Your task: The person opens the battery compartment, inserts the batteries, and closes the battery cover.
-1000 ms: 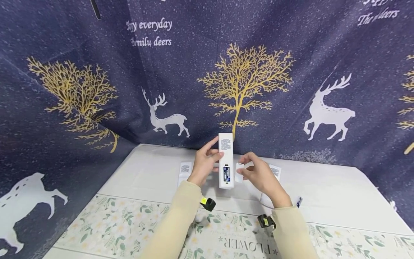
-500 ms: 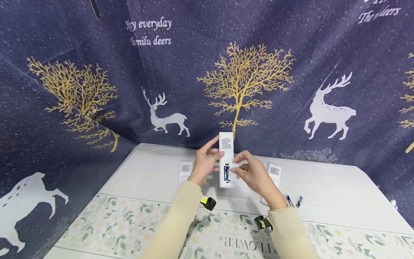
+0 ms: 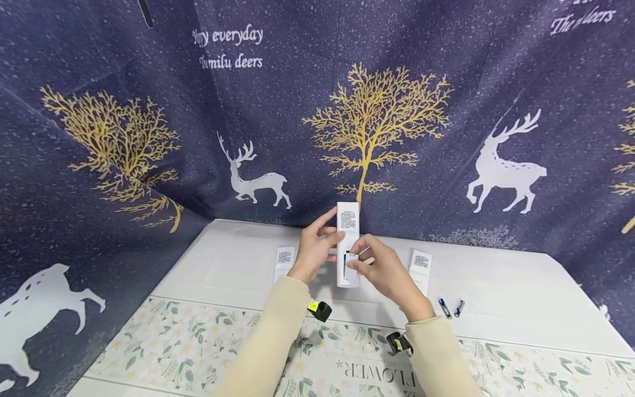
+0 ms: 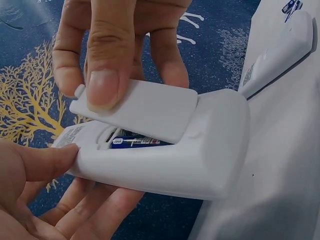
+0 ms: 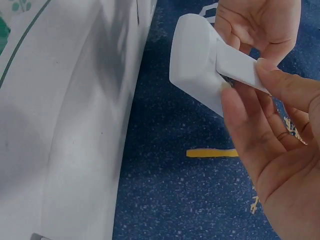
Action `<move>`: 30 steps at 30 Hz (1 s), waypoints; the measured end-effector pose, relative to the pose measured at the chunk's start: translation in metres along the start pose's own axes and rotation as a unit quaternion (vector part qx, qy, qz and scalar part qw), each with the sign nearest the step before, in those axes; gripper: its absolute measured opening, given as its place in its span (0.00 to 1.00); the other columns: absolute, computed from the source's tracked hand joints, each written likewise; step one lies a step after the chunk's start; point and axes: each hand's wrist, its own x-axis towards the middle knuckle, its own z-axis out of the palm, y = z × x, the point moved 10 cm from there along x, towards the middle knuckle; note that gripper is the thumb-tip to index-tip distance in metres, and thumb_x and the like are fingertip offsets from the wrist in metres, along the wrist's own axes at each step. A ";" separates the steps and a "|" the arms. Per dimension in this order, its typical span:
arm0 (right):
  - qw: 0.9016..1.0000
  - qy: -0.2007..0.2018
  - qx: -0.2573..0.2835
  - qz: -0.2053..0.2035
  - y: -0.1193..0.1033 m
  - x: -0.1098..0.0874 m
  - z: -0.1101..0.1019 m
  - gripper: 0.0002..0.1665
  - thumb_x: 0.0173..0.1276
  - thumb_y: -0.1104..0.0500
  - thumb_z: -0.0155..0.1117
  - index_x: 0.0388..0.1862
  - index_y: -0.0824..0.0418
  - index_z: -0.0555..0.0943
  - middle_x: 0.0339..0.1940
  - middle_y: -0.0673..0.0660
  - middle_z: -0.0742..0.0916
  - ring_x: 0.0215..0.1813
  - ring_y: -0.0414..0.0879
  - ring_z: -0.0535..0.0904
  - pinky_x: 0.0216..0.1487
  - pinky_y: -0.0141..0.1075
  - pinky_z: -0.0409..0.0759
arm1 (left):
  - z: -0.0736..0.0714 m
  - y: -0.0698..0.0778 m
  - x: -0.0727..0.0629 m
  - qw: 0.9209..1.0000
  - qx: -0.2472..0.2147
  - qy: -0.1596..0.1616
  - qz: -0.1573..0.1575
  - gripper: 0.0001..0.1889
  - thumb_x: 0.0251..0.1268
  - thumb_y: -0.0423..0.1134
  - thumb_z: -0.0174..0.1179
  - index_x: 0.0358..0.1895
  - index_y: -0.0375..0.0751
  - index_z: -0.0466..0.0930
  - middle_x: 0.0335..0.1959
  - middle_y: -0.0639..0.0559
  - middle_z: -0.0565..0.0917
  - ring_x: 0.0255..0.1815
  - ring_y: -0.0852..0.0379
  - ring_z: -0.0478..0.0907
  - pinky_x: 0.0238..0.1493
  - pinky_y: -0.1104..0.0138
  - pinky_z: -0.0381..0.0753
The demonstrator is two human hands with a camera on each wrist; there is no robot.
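My left hand (image 3: pixel 316 248) grips a white remote control (image 3: pixel 349 220) by its side, its back turned toward me. In the left wrist view, blue batteries (image 4: pixel 135 142) show inside the remote's compartment. My right hand (image 3: pixel 387 270) pinches the white battery cover (image 4: pixel 150 107) between thumb and fingers. The cover lies tilted over the compartment: one end meets the remote's edge, while the end under the thumb is raised. In the right wrist view, the same cover (image 5: pixel 240 65) hides most of the compartment.
Two more white remotes lie on the table, one at left (image 3: pixel 284 260) and one at right (image 3: pixel 420 266). Two loose batteries (image 3: pixel 444 307) rest beyond the right forearm. A dark printed cloth (image 3: pixel 278 110) hangs behind, and a floral mat (image 3: pixel 188 342) covers the front.
My right hand has moved left, bringing the battery cover from beside the remote to over its compartment. The left hand keeps its hold on the remote with little movement.
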 end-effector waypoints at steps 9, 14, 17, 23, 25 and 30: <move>0.997 0.017 -0.056 -0.047 -0.004 0.002 -0.002 0.17 0.63 0.70 0.79 0.46 0.59 0.82 0.44 0.53 0.85 0.41 0.47 0.86 0.41 0.39 0.88 | 0.002 -0.003 0.000 1.000 0.000 -0.008 -0.003 0.33 0.74 0.33 0.68 0.77 0.64 0.75 0.52 0.45 0.87 0.43 0.50 0.89 0.35 0.56 0.91; 0.998 0.014 -0.050 -0.047 -0.004 0.001 -0.002 0.17 0.63 0.72 0.78 0.46 0.60 0.82 0.45 0.54 0.86 0.39 0.48 0.86 0.36 0.36 0.88 | 0.001 -0.002 0.000 1.000 0.001 -0.004 -0.004 0.33 0.73 0.33 0.68 0.77 0.64 0.75 0.52 0.45 0.86 0.43 0.49 0.89 0.34 0.57 0.91; 0.997 0.019 -0.057 -0.048 -0.004 0.001 -0.003 0.17 0.63 0.71 0.79 0.46 0.60 0.82 0.43 0.54 0.86 0.39 0.48 0.86 0.37 0.37 0.87 | 0.001 -0.001 -0.001 1.000 0.005 -0.001 -0.002 0.33 0.73 0.33 0.68 0.77 0.64 0.75 0.52 0.44 0.86 0.44 0.49 0.89 0.34 0.57 0.91; 0.994 0.036 -0.076 -0.063 -0.005 0.000 -0.005 0.17 0.63 0.71 0.79 0.49 0.62 0.85 0.42 0.55 0.85 0.37 0.47 0.84 0.38 0.39 0.86 | 0.002 -0.001 -0.001 1.000 0.004 -0.003 -0.003 0.33 0.73 0.33 0.68 0.77 0.63 0.75 0.52 0.44 0.86 0.45 0.49 0.89 0.35 0.57 0.91; 0.993 0.048 -0.080 -0.066 -0.005 0.000 -0.007 0.18 0.65 0.70 0.78 0.53 0.64 0.85 0.42 0.57 0.85 0.37 0.47 0.84 0.38 0.40 0.86 | 0.002 -0.001 -0.001 1.000 0.001 -0.003 -0.003 0.33 0.74 0.33 0.68 0.77 0.64 0.75 0.52 0.44 0.86 0.45 0.48 0.89 0.35 0.57 0.91; 0.994 0.082 -0.064 -0.038 0.004 0.001 -0.016 0.31 0.71 0.68 0.74 0.72 0.67 0.77 0.50 0.66 0.84 0.43 0.55 0.87 0.41 0.45 0.89 | 0.003 -0.002 0.000 1.000 -0.007 -0.004 -0.008 0.33 0.73 0.34 0.69 0.77 0.65 0.75 0.52 0.46 0.87 0.45 0.48 0.89 0.34 0.58 0.91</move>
